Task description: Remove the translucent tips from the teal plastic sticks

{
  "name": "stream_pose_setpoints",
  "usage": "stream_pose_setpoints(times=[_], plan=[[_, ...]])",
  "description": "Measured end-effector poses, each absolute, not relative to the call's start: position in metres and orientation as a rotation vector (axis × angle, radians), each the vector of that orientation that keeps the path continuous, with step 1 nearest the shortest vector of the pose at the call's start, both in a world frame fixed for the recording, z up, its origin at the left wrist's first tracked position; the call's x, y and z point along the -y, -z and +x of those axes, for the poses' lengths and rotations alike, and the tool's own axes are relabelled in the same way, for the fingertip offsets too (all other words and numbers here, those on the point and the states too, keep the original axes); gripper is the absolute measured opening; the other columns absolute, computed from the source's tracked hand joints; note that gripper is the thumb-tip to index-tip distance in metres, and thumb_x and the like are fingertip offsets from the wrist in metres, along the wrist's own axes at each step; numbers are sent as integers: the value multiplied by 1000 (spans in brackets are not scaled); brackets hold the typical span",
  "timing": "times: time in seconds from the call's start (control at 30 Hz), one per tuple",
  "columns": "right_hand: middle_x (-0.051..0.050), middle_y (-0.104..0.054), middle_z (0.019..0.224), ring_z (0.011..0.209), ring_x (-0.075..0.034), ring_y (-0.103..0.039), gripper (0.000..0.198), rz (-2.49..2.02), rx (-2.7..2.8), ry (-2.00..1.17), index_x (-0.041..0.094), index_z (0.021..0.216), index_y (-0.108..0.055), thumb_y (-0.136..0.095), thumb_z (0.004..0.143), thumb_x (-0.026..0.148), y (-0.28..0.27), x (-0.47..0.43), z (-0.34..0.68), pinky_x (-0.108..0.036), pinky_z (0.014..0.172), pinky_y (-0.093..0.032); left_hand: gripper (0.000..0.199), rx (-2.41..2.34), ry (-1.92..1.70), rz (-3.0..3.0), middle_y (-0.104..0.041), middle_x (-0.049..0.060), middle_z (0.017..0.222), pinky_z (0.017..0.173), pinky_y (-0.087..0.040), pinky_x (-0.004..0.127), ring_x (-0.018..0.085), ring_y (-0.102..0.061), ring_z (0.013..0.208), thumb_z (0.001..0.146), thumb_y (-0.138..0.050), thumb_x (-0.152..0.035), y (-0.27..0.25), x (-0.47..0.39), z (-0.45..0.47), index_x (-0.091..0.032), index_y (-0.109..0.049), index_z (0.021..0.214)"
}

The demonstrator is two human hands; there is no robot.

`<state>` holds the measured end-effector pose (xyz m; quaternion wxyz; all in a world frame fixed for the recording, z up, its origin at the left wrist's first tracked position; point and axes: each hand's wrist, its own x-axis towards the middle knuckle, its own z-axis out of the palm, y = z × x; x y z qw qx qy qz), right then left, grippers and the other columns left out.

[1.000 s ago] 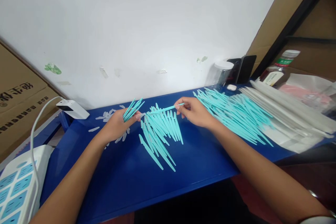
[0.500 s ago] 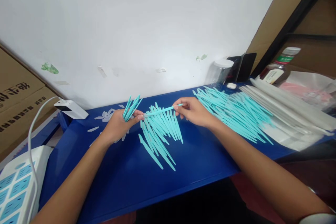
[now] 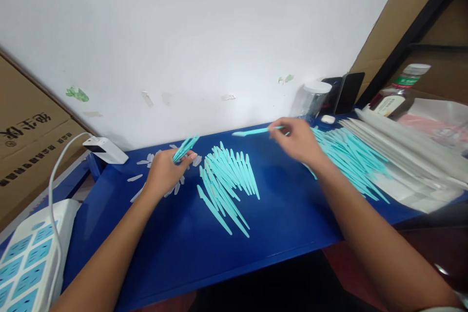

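My left hand [image 3: 164,170] is closed round a bunch of slim turquoise eyebrow razors [image 3: 186,148], their ends sticking up past the thumb. A translucent blade cover [image 3: 197,161] shows by its fingertips; held or lying behind, I cannot tell. In a pinch, my right hand [image 3: 296,140] holds one eyebrow razor [image 3: 252,131] by its end, above the table and pointing left. Between the hands, a fanned pile of eyebrow razors [image 3: 227,175] lies on the blue table. A larger razor pile [image 3: 353,161] is partly behind my right forearm. Several clear covers [image 3: 177,188] are scattered around my left hand.
White plastic sleeves [image 3: 405,165] lie at the right, near a bottle [image 3: 398,92]. A lidded clear jar [image 3: 315,100] and a dark phone [image 3: 349,92] stand by the wall. On the left are a power strip [image 3: 32,253], a white charger [image 3: 106,150] with a cable and a carton [image 3: 29,126].
My right hand has moved right and up with its razor, away from my left fingertips, which were at the razor's other end. The left hand keeps its bunch. The view has shifted slightly.
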<state>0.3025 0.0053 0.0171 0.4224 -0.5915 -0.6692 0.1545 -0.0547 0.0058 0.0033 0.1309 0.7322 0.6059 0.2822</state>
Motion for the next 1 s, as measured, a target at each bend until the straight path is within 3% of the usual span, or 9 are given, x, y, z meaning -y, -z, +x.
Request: stream_pose_setpoints(times=[0.1,0.23,0.33,0.5,0.73,1.0], plan=[[-15,-78,91,91,-33,-72,22,-1935,1563,45,16,99,-78,-62,88,27,-18,-13,346,-41,83,-51,44,-1810,-547,2298,-71,3,65,61,-42,31,25,-69,67,93,-59,-61,1,-10,-62,-22,-80,96],[-23,-75,98,102,-40,-67,22,-2327,1638,99,12,94,-80,-61,88,23,-11,-19,376,-45,83,-50,45,-1767,-529,2347,-64,2,63,59,-38,30,23,-65,63,95,-55,-61,8,-9,-59,-22,-77,90],[-24,-74,109,109,-38,-64,24,-2201,1744,155,12,101,-79,-63,91,28,-8,-18,358,-43,88,-49,44,-1735,-535,2397,-62,2,62,59,-37,30,22,-62,61,96,-55,-58,11,-10,-56,-21,-72,80],[-8,-76,89,76,-22,-68,28,-1749,2173,-471,20,90,-74,-68,93,47,-6,1,288,-30,64,-43,44,-1702,-585,2432,-62,2,64,59,-36,30,21,-61,62,95,-58,-58,15,-14,-61,-21,-61,71],[-5,-70,72,62,-19,-62,13,-1677,2359,-595,20,83,-69,-72,88,31,-1,16,261,-30,55,-33,43,-1706,-570,2579,-61,5,73,62,-35,32,22,-58,66,97,-56,-54,22,-19,-62,-21,-62,70],[-3,-62,60,52,-18,-55,14,-1724,2351,-578,21,72,-64,-73,82,26,0,17,260,-31,54,-27,38,-1741,-469,2620,-64,8,90,64,-36,32,24,-61,77,102,-50,-51,24,-15,-57,-20,-69,89]])
